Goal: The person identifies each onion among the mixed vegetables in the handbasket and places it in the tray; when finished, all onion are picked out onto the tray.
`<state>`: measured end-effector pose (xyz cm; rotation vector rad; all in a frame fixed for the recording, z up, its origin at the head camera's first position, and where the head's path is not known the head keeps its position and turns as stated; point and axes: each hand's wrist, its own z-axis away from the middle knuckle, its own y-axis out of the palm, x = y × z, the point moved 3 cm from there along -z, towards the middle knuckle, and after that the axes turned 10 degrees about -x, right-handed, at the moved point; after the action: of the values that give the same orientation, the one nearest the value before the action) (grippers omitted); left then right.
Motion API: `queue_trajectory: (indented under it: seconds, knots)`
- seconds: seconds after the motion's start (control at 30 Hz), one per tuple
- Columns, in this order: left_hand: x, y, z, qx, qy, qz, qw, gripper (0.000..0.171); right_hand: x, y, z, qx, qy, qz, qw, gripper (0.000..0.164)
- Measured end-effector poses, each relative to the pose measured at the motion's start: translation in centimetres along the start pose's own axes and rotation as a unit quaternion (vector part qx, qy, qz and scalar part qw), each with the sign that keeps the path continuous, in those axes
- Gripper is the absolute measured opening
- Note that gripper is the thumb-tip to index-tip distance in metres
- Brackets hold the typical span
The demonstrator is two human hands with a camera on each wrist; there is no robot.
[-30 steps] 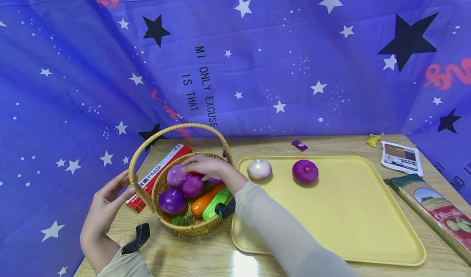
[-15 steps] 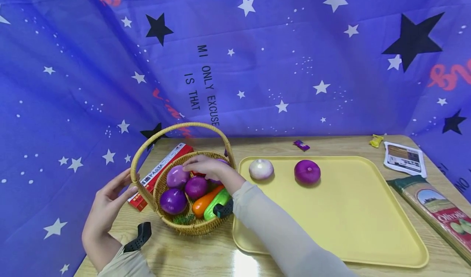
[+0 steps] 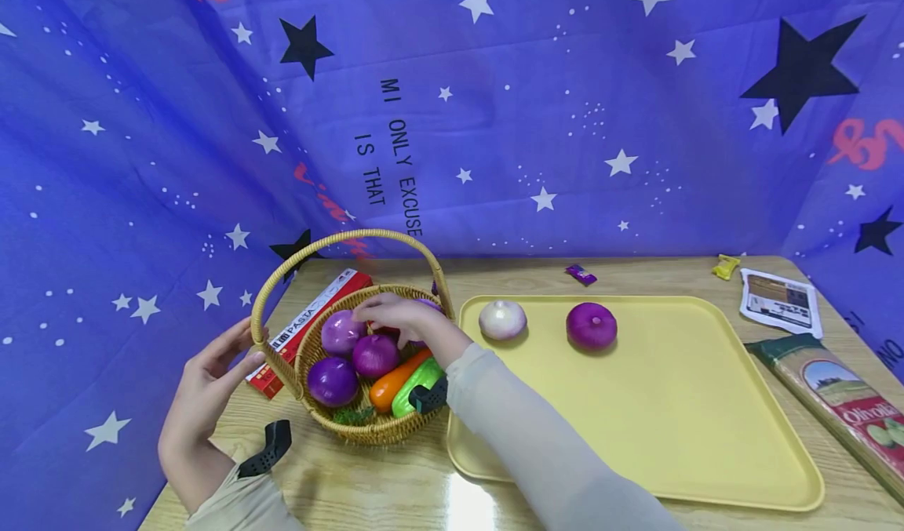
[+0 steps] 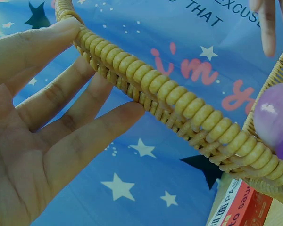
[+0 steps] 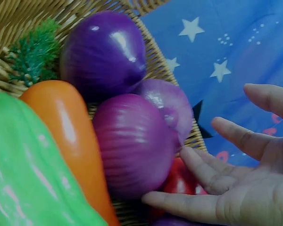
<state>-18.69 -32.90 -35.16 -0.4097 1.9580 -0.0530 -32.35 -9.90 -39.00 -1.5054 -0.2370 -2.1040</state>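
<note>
My left hand [image 3: 201,409] pinches the side of the wicker basket's arched handle [image 4: 151,84], with the thumb on one face and fingertips on the other. Over the basket [image 3: 374,434], my right hand [image 3: 402,315] reaches in with its fingers spread. In the right wrist view its fingertips are right at a magenta onion [image 5: 134,146] and a paler purple onion [image 5: 167,106]. A dark purple onion [image 3: 333,382] lies nearer the front. Beside them are an orange carrot-like vegetable [image 3: 398,380] and a long green vegetable [image 3: 418,386]. Something glossy red [image 5: 181,179] is partly hidden under the right fingers.
A yellow tray [image 3: 636,421] on the right carries a white onion [image 3: 503,320] and a purple onion [image 3: 592,326]. Behind the basket lies a red pasta box [image 3: 311,323]. A green-and-red packet [image 3: 833,401], a white pouch [image 3: 780,302] and two small wrapped sweets are farther out.
The head view has shifted slightly. My right fingers move a little over the onions, while the left hand stays at the handle.
</note>
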Motion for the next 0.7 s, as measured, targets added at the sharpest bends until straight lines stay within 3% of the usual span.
queue_trajectory:
  seconds: [0.5,0.7]
  knots:
    - [0.01,0.05,0.1,-0.003,-0.002,-0.01,0.9999,0.048,-0.15,-0.15,0.36,0.003,-0.023,0.006,1.0,0.038]
    - [0.1,-0.02,0.07,0.0,0.0,-0.001,1.0,0.048,0.04,0.1,0.78,-0.006,-0.037,0.054,0.998,0.037]
